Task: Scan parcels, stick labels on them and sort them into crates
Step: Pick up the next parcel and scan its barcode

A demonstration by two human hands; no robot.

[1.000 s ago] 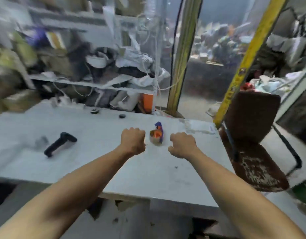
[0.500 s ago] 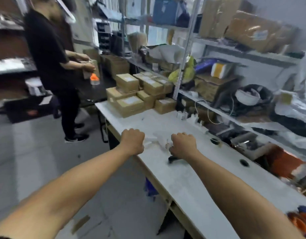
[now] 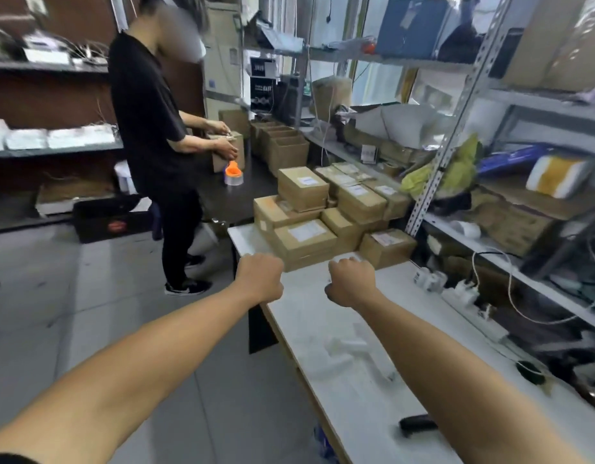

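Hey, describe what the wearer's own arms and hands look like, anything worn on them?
Both forearms are bare up to the frame edge, with no gloves, watch, rings or bands showing on the left hand or the right hand. A sliver of dark sleeve shows at the bottom left corner on the left arm. No sleeve shows on the right arm.

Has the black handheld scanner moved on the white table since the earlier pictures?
Cannot tell. The camera turned; the black handheld scanner lies on the white table, now beside the right forearm.

Labelled brown parcels (image 3: 326,212) stacked, table's (image 3: 322,316) far end.
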